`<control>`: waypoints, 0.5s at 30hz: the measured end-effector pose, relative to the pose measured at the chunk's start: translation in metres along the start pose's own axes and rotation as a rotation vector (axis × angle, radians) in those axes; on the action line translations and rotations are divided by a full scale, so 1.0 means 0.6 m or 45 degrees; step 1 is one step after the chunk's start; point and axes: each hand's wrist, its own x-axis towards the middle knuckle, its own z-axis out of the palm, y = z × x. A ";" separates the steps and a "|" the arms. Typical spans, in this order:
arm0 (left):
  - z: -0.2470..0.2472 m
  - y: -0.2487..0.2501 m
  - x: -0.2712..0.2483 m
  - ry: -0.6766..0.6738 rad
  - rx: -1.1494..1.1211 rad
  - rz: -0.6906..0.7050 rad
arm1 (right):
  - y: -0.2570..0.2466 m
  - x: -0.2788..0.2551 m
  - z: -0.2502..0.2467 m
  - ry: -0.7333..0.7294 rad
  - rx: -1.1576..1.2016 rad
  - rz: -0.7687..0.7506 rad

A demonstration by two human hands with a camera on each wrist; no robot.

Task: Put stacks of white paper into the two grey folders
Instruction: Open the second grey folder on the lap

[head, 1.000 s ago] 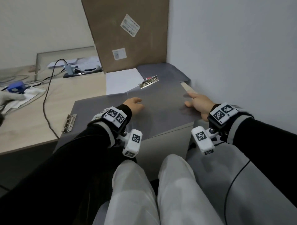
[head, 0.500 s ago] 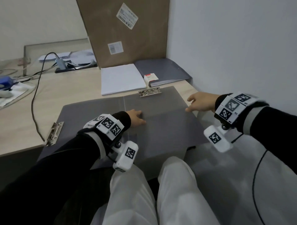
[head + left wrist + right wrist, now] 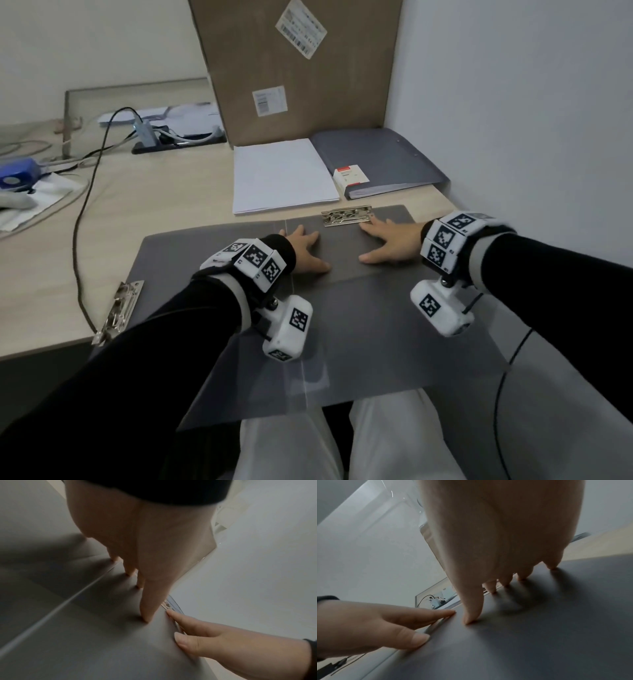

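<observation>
An open grey folder [image 3: 212, 270] lies flat on the desk, its near part hanging over the edge above my lap. One metal clip [image 3: 346, 216] sits at its far edge and another clip [image 3: 118, 310] at its left edge. My left hand [image 3: 313, 248] and right hand [image 3: 373, 241] press flat on the right half, fingers spread, just below the far clip. The wrist views show the straight left-hand fingers [image 3: 147, 601] and right-hand fingers [image 3: 472, 608] on the grey sheet [image 3: 547, 635]. A white paper stack [image 3: 282, 174] lies beyond the folder. A second, closed grey folder [image 3: 387, 161] lies to its right.
A small white and red box [image 3: 350, 175] rests at the closed folder's near left corner. A tall cardboard box [image 3: 294, 68] stands against the back wall. A black cable [image 3: 82, 219], a blue device [image 3: 17, 174] and a glass pane [image 3: 102, 102] occupy the left desk.
The folder's right half has come down from a raised position to lie flat. My right hand moved left from the folder's right edge onto the panel beside my left hand.
</observation>
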 end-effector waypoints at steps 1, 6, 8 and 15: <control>0.001 0.000 0.002 -0.011 -0.016 0.017 | 0.010 0.003 -0.004 -0.027 -0.001 -0.008; 0.010 0.012 0.027 -0.013 0.014 0.134 | 0.053 -0.006 -0.034 0.018 -0.029 0.037; 0.014 0.023 0.036 -0.009 0.045 0.153 | 0.053 -0.002 -0.041 0.247 -0.076 0.018; 0.022 0.034 0.035 0.043 0.031 0.191 | 0.006 0.050 -0.031 0.280 -0.158 -0.017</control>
